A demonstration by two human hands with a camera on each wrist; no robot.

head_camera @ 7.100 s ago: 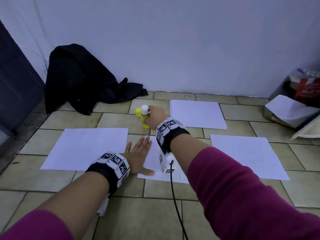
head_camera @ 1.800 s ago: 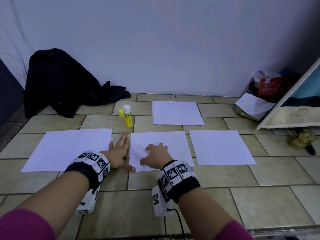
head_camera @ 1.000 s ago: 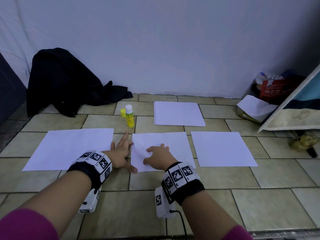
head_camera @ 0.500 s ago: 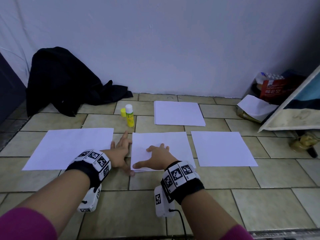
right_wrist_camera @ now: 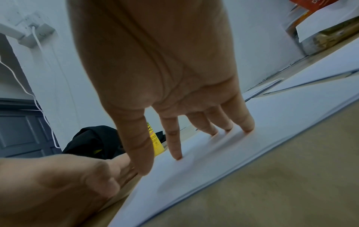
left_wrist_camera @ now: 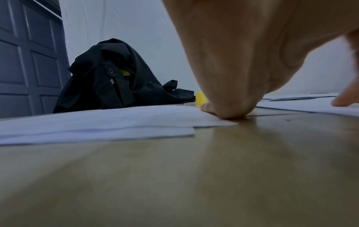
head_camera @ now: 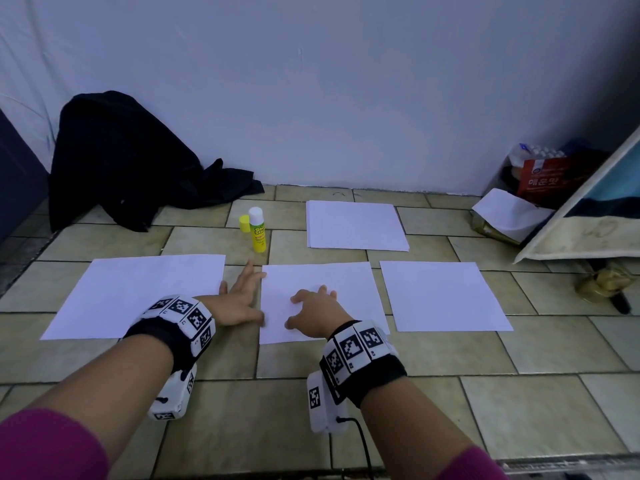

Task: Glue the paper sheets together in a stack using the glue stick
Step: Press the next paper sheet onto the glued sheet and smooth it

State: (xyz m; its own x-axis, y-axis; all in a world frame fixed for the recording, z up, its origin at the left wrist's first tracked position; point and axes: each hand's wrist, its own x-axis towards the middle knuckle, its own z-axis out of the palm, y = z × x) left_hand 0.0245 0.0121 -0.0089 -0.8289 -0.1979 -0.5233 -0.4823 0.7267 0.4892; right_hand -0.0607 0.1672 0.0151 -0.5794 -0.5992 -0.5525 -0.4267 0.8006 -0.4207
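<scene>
Four white paper spreads lie on a beige tiled floor below a pale wall: a left sheet, a middle sheet, a right sheet and a far sheet toward the upper middle of the head view. The glue stick stands upright between the left and far sheets, its yellow cap just beside it. A black garment is heaped at upper left; a red packet sits at upper right.

Only the right wrist view shows a white cable on the wall. The left wrist view shows a dark panelled door.

The left hand lies flat with straight fingers at the middle sheet's left edge, grasping nothing. The right hand arches over that sheet, its fingertips pressing down on the paper, gripping nothing.
</scene>
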